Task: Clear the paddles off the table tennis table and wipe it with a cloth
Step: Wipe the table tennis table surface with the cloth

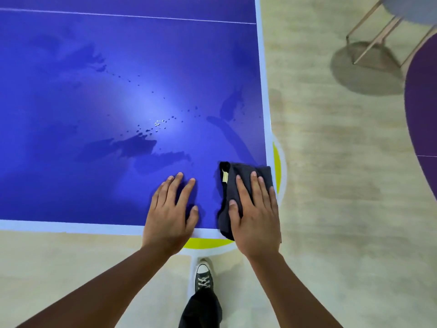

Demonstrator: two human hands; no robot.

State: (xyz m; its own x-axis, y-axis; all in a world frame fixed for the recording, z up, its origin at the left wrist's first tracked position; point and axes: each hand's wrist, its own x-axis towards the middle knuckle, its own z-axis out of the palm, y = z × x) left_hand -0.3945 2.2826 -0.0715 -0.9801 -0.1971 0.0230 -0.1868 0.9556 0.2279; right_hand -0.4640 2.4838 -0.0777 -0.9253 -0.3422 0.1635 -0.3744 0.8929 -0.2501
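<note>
The right hand [257, 221] lies flat and wide on the cloth [236, 169], the left hand [168, 214] spread just left of the cloth; the cloth overhangs the surface [71, 185] corner and may slip off; droplets [158, 124] beyond it may smear.

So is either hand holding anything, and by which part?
Nothing gripped: right hand presses flat on the cloth, over its middle; left hand rests flat on the table.

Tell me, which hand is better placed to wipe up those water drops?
Right. The right hand lies flat on the dark cloth near the corner of the table and could sweep it toward the droplets; the left hand rests bare on the table.
</note>
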